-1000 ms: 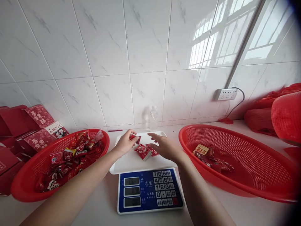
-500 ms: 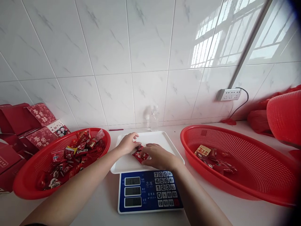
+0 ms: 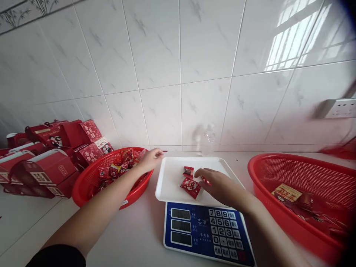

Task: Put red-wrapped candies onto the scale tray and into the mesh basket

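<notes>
My left hand (image 3: pixel 151 159) is over the right rim of a red plastic basket (image 3: pixel 80 196), its fingers loosely curled in with nothing visible in them. The basket holds several wrapped sweets (image 3: pixel 122 161). My right hand (image 3: pixel 218 183) is low over a white scale tray (image 3: pixel 169 167), its fingers bent around a small red packet (image 3: pixel 205 180) that is partly hidden. Just left of those fingers, a red sweet packet with white lettering (image 3: pixel 191 187) and a smaller red wrapped sweet (image 3: pixel 188 171) lie on the tray.
The scale's blue keypad panel (image 3: pixel 203 231) is in front of the tray. To the right stands a second red basket (image 3: pixel 267 193) with several packets. Red gift boxes (image 3: pixel 52 167) are stacked at the left. A clear bottle (image 3: pixel 209 139) stands behind the tray by the tiled wall.
The view has turned left. My left hand has moved off the tray to the left basket's rim. My right hand has shifted right, uncovering the packets on the tray.
</notes>
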A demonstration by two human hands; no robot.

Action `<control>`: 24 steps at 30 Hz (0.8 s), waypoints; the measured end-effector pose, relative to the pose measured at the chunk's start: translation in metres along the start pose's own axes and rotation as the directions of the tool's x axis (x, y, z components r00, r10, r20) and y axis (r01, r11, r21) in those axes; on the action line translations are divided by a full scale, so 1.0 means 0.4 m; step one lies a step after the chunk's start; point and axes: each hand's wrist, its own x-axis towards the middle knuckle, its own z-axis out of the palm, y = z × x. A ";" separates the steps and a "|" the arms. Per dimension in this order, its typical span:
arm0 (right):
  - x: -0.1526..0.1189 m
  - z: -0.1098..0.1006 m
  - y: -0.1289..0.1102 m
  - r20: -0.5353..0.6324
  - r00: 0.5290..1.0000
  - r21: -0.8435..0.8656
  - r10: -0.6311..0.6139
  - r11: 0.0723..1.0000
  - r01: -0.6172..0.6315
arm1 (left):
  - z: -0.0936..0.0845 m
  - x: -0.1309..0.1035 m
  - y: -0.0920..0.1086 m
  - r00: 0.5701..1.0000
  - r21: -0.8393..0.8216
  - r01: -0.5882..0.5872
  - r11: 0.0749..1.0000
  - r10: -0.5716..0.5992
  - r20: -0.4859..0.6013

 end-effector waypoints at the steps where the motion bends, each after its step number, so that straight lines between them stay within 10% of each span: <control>1: -0.002 -0.004 0.005 -0.017 1.000 0.003 0.011 1.000 -0.011 | -0.035 -0.002 -0.040 0.999 0.038 0.050 0.998 -0.050 -0.010; 8: -0.006 0.001 0.030 -0.058 0.998 -0.010 -0.005 1.000 0.005 | -0.159 -0.076 -0.229 0.906 0.321 0.257 0.912 -0.343 0.248; 15: -0.005 0.009 0.033 -0.026 1.000 -0.021 -0.012 1.000 0.012 | -0.165 -0.116 -0.219 0.782 0.391 0.219 0.894 -0.401 0.477; 24: -0.005 0.019 0.035 -0.017 1.000 -0.052 0.000 0.999 -0.001 | -0.136 -0.115 -0.187 0.809 0.468 0.201 0.861 -0.415 0.415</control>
